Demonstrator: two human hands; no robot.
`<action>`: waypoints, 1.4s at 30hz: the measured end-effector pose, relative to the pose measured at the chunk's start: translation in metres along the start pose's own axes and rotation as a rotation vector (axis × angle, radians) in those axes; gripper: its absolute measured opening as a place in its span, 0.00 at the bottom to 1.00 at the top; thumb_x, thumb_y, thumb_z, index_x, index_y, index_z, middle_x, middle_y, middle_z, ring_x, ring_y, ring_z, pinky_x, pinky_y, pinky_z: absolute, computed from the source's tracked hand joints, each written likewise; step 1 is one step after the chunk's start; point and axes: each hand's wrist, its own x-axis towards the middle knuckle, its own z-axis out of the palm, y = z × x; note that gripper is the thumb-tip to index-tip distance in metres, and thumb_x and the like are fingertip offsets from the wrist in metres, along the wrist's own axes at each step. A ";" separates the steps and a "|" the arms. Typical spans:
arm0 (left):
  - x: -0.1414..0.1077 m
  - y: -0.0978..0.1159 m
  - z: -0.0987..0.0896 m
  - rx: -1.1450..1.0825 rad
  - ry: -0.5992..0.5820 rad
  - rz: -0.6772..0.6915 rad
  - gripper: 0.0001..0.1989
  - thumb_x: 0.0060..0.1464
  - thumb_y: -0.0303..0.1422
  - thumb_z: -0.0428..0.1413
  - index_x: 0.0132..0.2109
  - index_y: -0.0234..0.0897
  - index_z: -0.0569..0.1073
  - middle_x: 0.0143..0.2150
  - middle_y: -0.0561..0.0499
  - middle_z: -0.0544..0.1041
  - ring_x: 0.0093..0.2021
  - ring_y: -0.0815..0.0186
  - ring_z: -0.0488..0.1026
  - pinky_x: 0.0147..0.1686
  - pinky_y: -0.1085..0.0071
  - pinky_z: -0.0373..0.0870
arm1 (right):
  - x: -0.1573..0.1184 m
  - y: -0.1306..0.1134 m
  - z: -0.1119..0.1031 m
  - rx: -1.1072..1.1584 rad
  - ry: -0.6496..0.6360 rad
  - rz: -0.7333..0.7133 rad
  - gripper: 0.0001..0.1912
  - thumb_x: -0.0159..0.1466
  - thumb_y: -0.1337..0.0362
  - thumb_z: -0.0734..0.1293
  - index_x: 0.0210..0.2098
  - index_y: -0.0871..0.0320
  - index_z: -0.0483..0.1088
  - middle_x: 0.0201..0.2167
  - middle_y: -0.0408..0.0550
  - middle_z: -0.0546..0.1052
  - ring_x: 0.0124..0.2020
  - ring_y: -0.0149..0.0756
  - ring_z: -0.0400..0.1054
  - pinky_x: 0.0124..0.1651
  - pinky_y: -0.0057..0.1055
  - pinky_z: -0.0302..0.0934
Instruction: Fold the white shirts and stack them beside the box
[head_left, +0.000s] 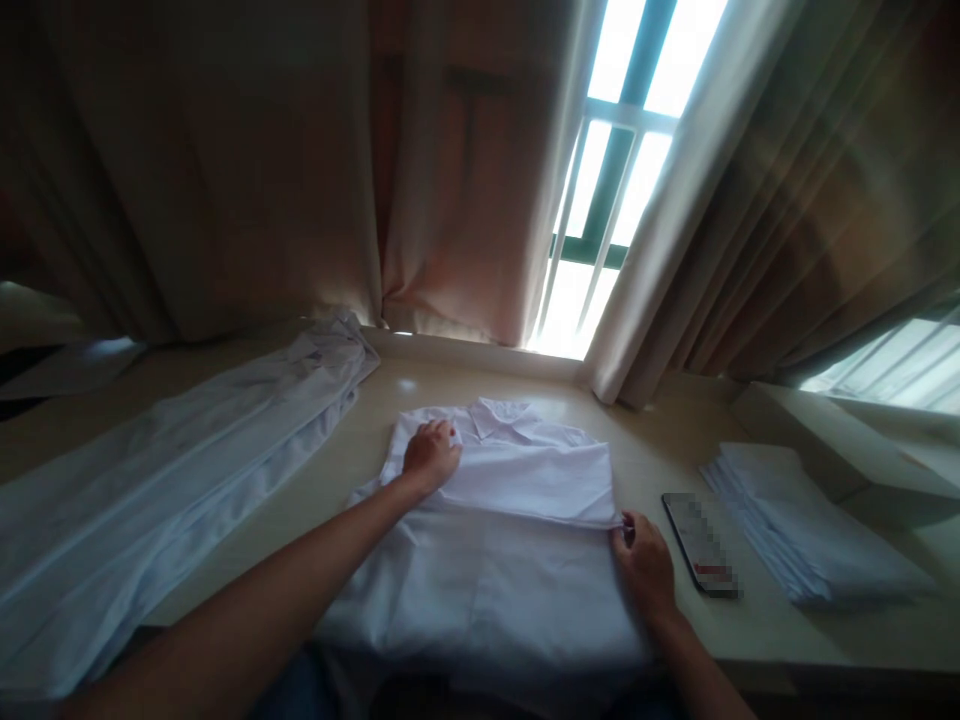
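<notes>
White shirt (525,480) lies on the worktop (652,455), approx. mid-view, directly in front of the person, collar (502,415) at the far end, toward the window (600,190); a folded upper layer w/ a straight near edge sits over a wider, slightly creased part that runs down to abt. the worktop's front edge. L hand (433,455) rests on the shirt's upper L side, just L of the collar, fingers bent, palm down; can't tell if it grips any cloth. R hand (643,562) is closed on the R end of that near edge, pinching the fabric btwn thumb & fingers. Phone (701,545) lies just R of the R hand, screen up, pixelated in part. Beyond it, far R, a stack of folded white cloth (817,525), layers showing along its L side. On the L, apart from the shirt, long white garments (187,460) stretch diagonally, bunched at the far end near the curtain (465,200)
</notes>
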 end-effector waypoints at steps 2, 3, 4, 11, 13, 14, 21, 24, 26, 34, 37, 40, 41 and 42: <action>0.009 0.054 0.017 -0.021 -0.073 0.110 0.12 0.54 0.36 0.53 0.44 0.38 0.72 0.48 0.44 0.74 0.53 0.58 0.68 0.54 0.65 0.62 | 0.000 -0.003 0.002 -0.001 0.026 -0.012 0.09 0.64 0.62 0.61 0.42 0.58 0.66 0.37 0.51 0.73 0.40 0.42 0.66 0.45 0.36 0.58; 0.014 0.082 0.028 -0.033 -0.113 0.158 0.12 0.54 0.38 0.53 0.44 0.39 0.73 0.48 0.45 0.75 0.53 0.59 0.68 0.54 0.67 0.62 | 0.000 -0.004 0.002 -0.008 0.032 -0.026 0.07 0.65 0.63 0.60 0.40 0.57 0.65 0.36 0.51 0.73 0.40 0.42 0.66 0.45 0.36 0.58; 0.019 0.110 0.041 -0.044 -0.156 0.200 0.13 0.53 0.40 0.54 0.44 0.40 0.73 0.48 0.46 0.75 0.52 0.60 0.69 0.53 0.67 0.62 | 0.000 -0.005 0.003 -0.019 0.033 -0.037 0.05 0.65 0.64 0.59 0.38 0.57 0.65 0.35 0.51 0.72 0.39 0.41 0.65 0.45 0.36 0.57; 0.060 0.248 0.132 -0.101 -0.405 0.235 0.25 0.55 0.52 0.47 0.46 0.38 0.75 0.49 0.39 0.76 0.51 0.54 0.72 0.47 0.63 0.66 | 0.001 -0.008 0.002 -0.034 0.044 -0.011 0.05 0.65 0.69 0.59 0.34 0.55 0.64 0.33 0.48 0.70 0.37 0.40 0.64 0.43 0.35 0.56; 0.073 0.264 0.150 -0.101 -0.450 0.185 0.29 0.54 0.55 0.46 0.44 0.35 0.76 0.48 0.35 0.76 0.52 0.50 0.72 0.47 0.61 0.66 | 0.003 -0.008 0.002 -0.037 0.036 0.005 0.05 0.65 0.69 0.59 0.34 0.55 0.63 0.33 0.47 0.70 0.37 0.40 0.64 0.43 0.35 0.56; 0.078 0.269 0.157 -0.100 -0.467 0.158 0.30 0.52 0.55 0.47 0.43 0.34 0.77 0.48 0.33 0.76 0.52 0.48 0.71 0.47 0.60 0.66 | 0.004 -0.008 0.003 -0.040 0.035 0.016 0.05 0.65 0.69 0.59 0.34 0.55 0.63 0.32 0.47 0.70 0.37 0.40 0.63 0.43 0.35 0.56; 0.106 0.267 0.190 -0.165 -0.529 -0.001 0.22 0.49 0.48 0.55 0.42 0.37 0.77 0.44 0.38 0.79 0.46 0.53 0.75 0.43 0.63 0.66 | 0.007 -0.006 0.005 -0.046 0.019 0.064 0.06 0.66 0.68 0.57 0.34 0.54 0.61 0.32 0.49 0.69 0.38 0.43 0.63 0.44 0.39 0.56; 0.109 0.262 0.194 -0.210 -0.503 -0.039 0.19 0.50 0.46 0.55 0.41 0.38 0.78 0.44 0.39 0.79 0.45 0.56 0.76 0.43 0.64 0.65 | 0.005 -0.005 0.009 -0.082 0.027 0.091 0.08 0.66 0.68 0.54 0.31 0.53 0.59 0.31 0.51 0.68 0.38 0.46 0.62 0.44 0.42 0.56; 0.107 0.260 0.195 -0.241 -0.478 -0.044 0.17 0.50 0.45 0.55 0.40 0.39 0.78 0.44 0.41 0.80 0.46 0.56 0.75 0.46 0.63 0.64 | 0.003 -0.004 0.012 -0.112 0.031 0.082 0.09 0.67 0.68 0.53 0.30 0.52 0.58 0.31 0.51 0.67 0.37 0.47 0.61 0.44 0.44 0.56; 0.099 0.263 0.188 -0.296 -0.413 -0.031 0.15 0.50 0.45 0.56 0.38 0.39 0.78 0.42 0.42 0.80 0.47 0.54 0.74 0.50 0.59 0.60 | 0.006 -0.009 0.010 -0.122 0.056 0.064 0.08 0.64 0.69 0.55 0.29 0.53 0.58 0.30 0.51 0.67 0.36 0.45 0.60 0.42 0.44 0.57; 0.099 0.258 0.169 -0.320 -0.370 0.004 0.20 0.53 0.48 0.53 0.44 0.38 0.77 0.45 0.42 0.79 0.47 0.56 0.75 0.49 0.61 0.62 | 0.006 -0.011 0.003 -0.042 0.057 0.082 0.05 0.62 0.70 0.56 0.34 0.55 0.61 0.33 0.52 0.68 0.38 0.45 0.61 0.45 0.43 0.57; 0.087 0.238 0.135 -0.332 -0.253 0.072 0.22 0.60 0.45 0.45 0.53 0.37 0.71 0.52 0.41 0.76 0.52 0.59 0.71 0.52 0.63 0.61 | 0.004 -0.007 -0.006 0.044 0.122 0.123 0.06 0.62 0.68 0.56 0.37 0.57 0.63 0.36 0.53 0.69 0.40 0.44 0.62 0.46 0.41 0.58; 0.078 0.226 0.123 -0.335 -0.221 0.103 0.21 0.61 0.44 0.45 0.54 0.37 0.70 0.53 0.42 0.75 0.54 0.60 0.70 0.54 0.64 0.60 | 0.005 -0.005 -0.010 0.060 0.149 0.135 0.07 0.64 0.66 0.55 0.38 0.58 0.64 0.36 0.54 0.69 0.40 0.44 0.63 0.47 0.41 0.58; 0.066 0.212 0.111 -0.334 -0.195 0.147 0.20 0.61 0.43 0.46 0.54 0.39 0.70 0.55 0.43 0.74 0.56 0.61 0.68 0.56 0.65 0.58 | 0.008 -0.003 -0.013 0.070 0.170 0.139 0.09 0.65 0.64 0.55 0.39 0.59 0.64 0.37 0.55 0.70 0.41 0.44 0.63 0.48 0.41 0.58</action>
